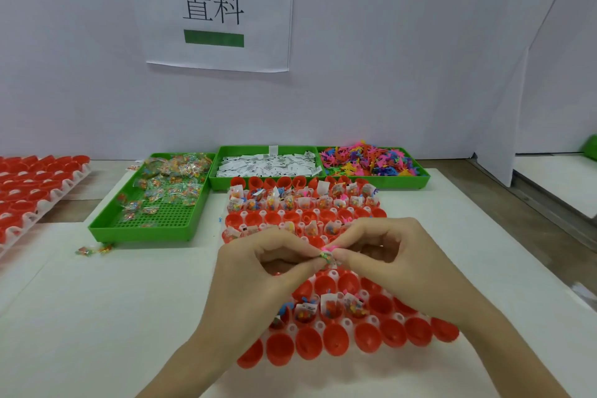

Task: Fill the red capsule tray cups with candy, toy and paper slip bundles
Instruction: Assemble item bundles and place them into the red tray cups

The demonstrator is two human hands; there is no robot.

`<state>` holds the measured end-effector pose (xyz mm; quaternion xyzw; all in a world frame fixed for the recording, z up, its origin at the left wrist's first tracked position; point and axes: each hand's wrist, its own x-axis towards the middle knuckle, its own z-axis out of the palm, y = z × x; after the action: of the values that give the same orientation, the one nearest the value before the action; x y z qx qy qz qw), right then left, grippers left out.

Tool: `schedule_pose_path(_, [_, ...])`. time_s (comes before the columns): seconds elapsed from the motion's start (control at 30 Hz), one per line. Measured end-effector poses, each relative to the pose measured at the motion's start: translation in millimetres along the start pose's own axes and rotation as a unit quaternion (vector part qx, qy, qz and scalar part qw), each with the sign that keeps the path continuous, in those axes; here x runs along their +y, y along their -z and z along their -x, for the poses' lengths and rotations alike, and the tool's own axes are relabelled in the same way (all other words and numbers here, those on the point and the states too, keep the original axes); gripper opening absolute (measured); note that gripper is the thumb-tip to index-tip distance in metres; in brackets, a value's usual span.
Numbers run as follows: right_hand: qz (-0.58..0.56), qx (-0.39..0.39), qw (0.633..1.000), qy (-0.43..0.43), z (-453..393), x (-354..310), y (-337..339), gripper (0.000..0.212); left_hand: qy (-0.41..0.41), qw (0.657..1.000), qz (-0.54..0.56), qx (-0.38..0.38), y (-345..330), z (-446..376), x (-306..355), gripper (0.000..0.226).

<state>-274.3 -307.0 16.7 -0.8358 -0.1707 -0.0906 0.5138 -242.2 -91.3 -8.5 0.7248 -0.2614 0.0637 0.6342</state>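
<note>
Over half-filled red tray [336,342], colourful bundle [329,256].

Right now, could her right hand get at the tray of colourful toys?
Probably yes. The toy tray sits open-topped just beyond the capsule tray, nothing blocking. But the right hand is pinching a small bundle with the left hand.

Pale wall [387,42] with taped paper sign [219,10] behind white-topped table [97,317].

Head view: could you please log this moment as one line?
hands: left and right pinch small candy-toy-slip bundle | over: red plastic capsule tray | cups: partly filled | bundle: not placed
</note>
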Motion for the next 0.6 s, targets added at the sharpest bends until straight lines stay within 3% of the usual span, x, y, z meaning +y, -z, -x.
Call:
schedule_pose_path(0.1, [0.013,-0.035,0.999,-0.018,4.0,-0.7,14.4,0.008,0.009,1.0,-0.014,-0.012,-8.7,-0.4,-0.9,0.012])
schedule_pose_path(0.23, [0.031,-0.042,0.998,-0.033,7.4,1.9,25.1,0.011,-0.052,0.995,-0.083,-0.023,-15.6,-8.7,7.1,0.015])
schedule_pose_path(0.4, [0.032,-0.064,0.996,-0.057,12.2,3.8,43.0,0.011,-0.091,0.977,-0.158,-0.108,-24.8,-23.4,19.2,0.013])
schedule_pose_path(0.6, [0.066,-0.148,0.98,-0.117,17.8,6.5,55.7,0.017,-0.056,0.947,-0.222,-0.224,-47.7,-31.7,23.7,0.019])
